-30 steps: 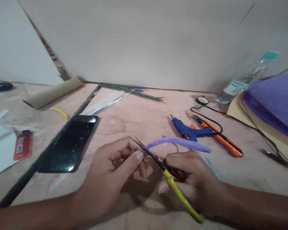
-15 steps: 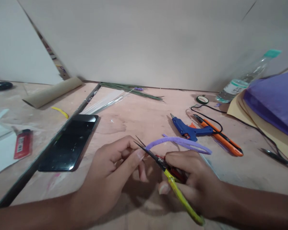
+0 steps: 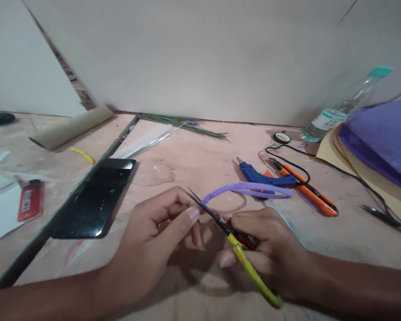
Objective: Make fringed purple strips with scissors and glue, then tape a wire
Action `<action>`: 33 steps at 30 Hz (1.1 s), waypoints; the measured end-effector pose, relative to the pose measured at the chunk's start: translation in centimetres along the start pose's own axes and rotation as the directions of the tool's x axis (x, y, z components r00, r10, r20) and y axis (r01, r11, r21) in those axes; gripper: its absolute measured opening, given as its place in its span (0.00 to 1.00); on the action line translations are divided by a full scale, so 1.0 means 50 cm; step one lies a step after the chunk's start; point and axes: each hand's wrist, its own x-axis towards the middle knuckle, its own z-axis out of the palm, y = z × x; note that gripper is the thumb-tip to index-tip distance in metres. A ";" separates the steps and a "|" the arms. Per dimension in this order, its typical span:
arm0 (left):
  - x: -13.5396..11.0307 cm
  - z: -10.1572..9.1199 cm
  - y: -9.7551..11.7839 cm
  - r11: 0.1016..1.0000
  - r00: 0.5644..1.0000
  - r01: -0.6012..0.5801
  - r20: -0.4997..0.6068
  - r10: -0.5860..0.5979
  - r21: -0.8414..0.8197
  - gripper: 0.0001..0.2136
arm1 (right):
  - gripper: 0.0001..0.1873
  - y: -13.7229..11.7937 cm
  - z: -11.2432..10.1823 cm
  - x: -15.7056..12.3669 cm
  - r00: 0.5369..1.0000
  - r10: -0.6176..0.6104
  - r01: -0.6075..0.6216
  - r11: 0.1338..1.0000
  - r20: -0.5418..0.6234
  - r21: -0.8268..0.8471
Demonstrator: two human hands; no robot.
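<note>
My left hand pinches one end of a purple covered strip between thumb and fingers. The strip arches to the right and folds back in a narrow loop above my right hand. That hand is closed around scissors with dark slender blades and a yellow handle. A red part shows under my right fingers, mostly covered. The blades are slightly parted at the strip's pinched end, close to my left thumb. Whether they touch the strip I cannot tell.
Behind the strip lie a blue glue gun and an orange cutter. To the left are a phone, a red lighter and a cardboard tube. Green stems lie at the back; a bottle stands at right.
The scissor blades have come closer together. The strip's loop has lifted and shifted slightly left over the glue gun. My left hand keeps its pinch.
</note>
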 end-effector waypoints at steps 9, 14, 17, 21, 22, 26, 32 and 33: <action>-0.002 0.000 0.001 1.000 1.000 0.014 0.008 -0.013 -0.025 0.13 | 0.33 -0.011 -0.004 0.005 0.997 0.071 -0.069 0.997 0.043 -0.041; -0.004 0.000 0.000 0.999 0.998 0.036 0.049 -0.035 -0.033 0.13 | 0.33 -0.027 -0.009 0.003 0.968 0.221 -0.223 0.975 0.121 0.000; -0.005 -0.002 0.000 1.000 0.999 0.024 0.047 -0.023 -0.010 0.12 | 0.34 -0.032 -0.006 0.005 0.964 0.227 -0.232 0.972 0.136 0.025; -0.004 0.003 0.007 0.998 1.000 -0.007 0.007 0.007 0.063 0.13 | 0.34 -0.029 -0.003 0.007 0.975 0.198 -0.191 0.978 0.102 -0.078; -0.004 0.005 0.009 0.997 1.000 -0.008 0.004 0.008 0.073 0.13 | 0.35 -0.028 -0.002 0.007 0.977 0.190 -0.182 0.979 0.099 -0.090; -0.002 0.011 0.016 0.995 1.000 -0.004 -0.003 0.004 0.104 0.13 | 0.35 -0.020 -0.001 0.007 0.986 0.150 -0.141 0.984 0.078 -0.109; 0.002 0.011 0.014 0.997 1.000 0.017 0.007 -0.018 0.075 0.12 | 0.35 -0.015 0.003 0.000 0.991 0.121 -0.118 0.991 0.058 -0.062; 0.003 0.011 0.013 0.998 1.000 0.025 0.015 -0.026 0.063 0.12 | 0.35 -0.015 0.003 0.000 0.991 0.121 -0.118 0.992 0.061 -0.050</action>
